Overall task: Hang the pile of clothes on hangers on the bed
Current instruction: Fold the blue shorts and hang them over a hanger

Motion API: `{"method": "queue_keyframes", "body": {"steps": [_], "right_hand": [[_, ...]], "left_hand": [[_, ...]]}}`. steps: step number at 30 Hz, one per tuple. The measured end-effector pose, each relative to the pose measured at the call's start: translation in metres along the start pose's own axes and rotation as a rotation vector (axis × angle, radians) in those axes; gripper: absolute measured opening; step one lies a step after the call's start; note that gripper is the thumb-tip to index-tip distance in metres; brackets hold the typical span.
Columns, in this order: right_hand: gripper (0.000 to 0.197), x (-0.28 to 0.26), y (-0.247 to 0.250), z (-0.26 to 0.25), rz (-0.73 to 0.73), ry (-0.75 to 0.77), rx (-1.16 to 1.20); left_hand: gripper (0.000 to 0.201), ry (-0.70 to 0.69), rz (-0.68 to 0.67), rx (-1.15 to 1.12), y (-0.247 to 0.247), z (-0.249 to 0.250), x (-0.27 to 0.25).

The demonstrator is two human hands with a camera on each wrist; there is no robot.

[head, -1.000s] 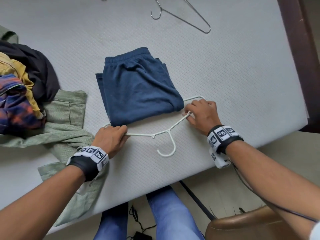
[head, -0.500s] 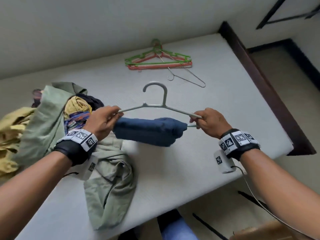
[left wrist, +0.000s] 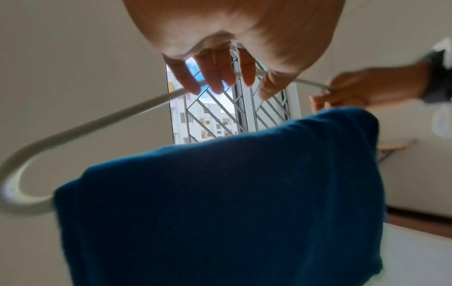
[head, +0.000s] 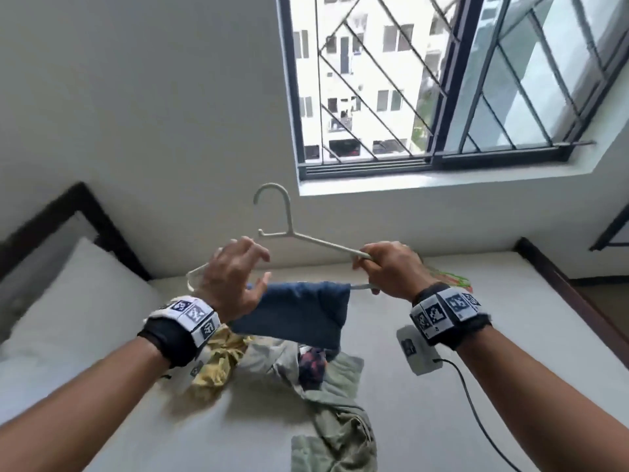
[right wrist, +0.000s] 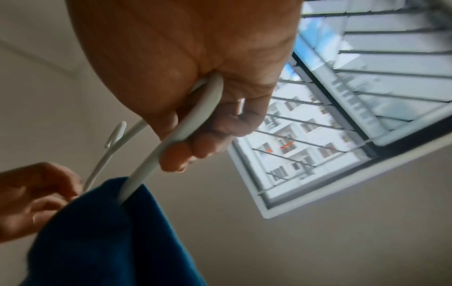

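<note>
Up in the air above the bed (head: 442,386), the white hanger (head: 316,240) carries the folded blue shorts (head: 299,311) draped over its lower bar. The right hand (head: 388,272) is clamped around the hanger's right end (fingers curled tight in the right wrist view). The left hand (head: 235,277) has its fingers spread and relaxed, fingertips (left wrist: 217,81) just touching the upper bar, gripping nothing. Below, the pile of clothes (head: 306,379) lies on the mattress, 1 green garment (head: 340,424) trailing toward the near edge.

Bed (head: 442,386): clothes pile (head: 326,379), seemingly pillow (head: 68,301).
</note>
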State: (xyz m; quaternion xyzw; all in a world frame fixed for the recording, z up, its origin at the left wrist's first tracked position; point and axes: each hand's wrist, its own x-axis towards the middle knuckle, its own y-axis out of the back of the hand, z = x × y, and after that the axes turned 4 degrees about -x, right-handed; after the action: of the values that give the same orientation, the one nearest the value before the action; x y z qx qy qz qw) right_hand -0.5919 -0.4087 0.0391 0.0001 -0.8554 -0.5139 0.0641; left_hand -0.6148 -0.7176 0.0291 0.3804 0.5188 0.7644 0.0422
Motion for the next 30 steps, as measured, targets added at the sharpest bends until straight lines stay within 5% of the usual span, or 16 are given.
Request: {"method": "queue_keyframes", "body": {"steps": [5, 10, 14, 22, 26, 30], "right_hand": [[0.027, 0.046, 0.020, -0.126, 0.025, 0.277, 0.089], [0.030, 0.066, 0.017, -0.242, -0.008, 0.442, 0.133], [0.026, 0.052, -0.010, -0.330, -0.088, 0.561, 0.158], [0.028, -0.062, -0.105, -0.537, -0.286, 0.924, 0.147], [0.026, -0.139, -0.152, -0.640, -0.439, 1.064, 0.219], [0.031, -0.215, -0.183, -0.730, -0.674, 1.196, 0.384]], "left_hand": [[0.041, 0.204, -0.345, 0.102, 0.098, -0.018, -0.006], [0.020, 0.431, -0.350, 0.165, 0.183, -0.031, -0.038], [0.029, 0.677, -0.309, 0.170, 0.245, -0.030, -0.093], [0.064, 1.071, -0.186, 0.318, 0.342, -0.033, -0.251], [0.043, 1.241, -0.107, 0.392, 0.413, -0.023, -0.364], [0.047, 1.390, -0.018, 0.490, 0.494, 0.011, -0.482]]}}
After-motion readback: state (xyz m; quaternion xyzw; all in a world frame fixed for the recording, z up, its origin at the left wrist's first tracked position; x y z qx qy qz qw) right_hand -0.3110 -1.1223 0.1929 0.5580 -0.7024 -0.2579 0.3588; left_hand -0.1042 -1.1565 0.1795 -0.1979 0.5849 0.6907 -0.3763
